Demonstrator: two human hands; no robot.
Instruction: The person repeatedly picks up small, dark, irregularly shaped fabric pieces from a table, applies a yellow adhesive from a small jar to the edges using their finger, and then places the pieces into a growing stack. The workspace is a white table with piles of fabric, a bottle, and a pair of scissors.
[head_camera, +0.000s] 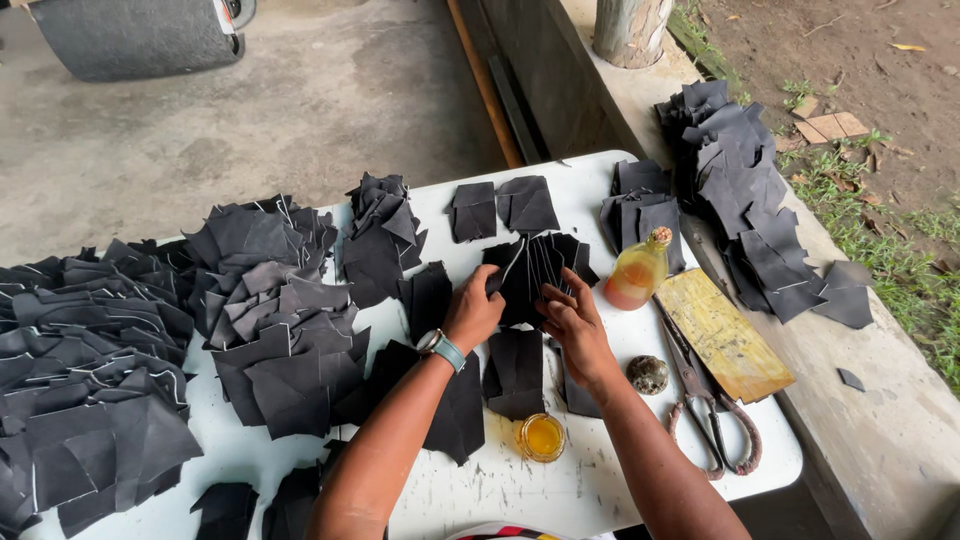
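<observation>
My left hand and my right hand both grip a fanned stack of black cut pieces at the middle of the white table. A watch sits on my left wrist. More black pieces lie flat just below my hands. A small jar of amber liquid stands near my right forearm.
Large heaps of black pieces cover the table's left side; another pile lies on the concrete ledge to the right. A bottle of orange liquid, a yellowed board, scissors and a round stone sit at the right.
</observation>
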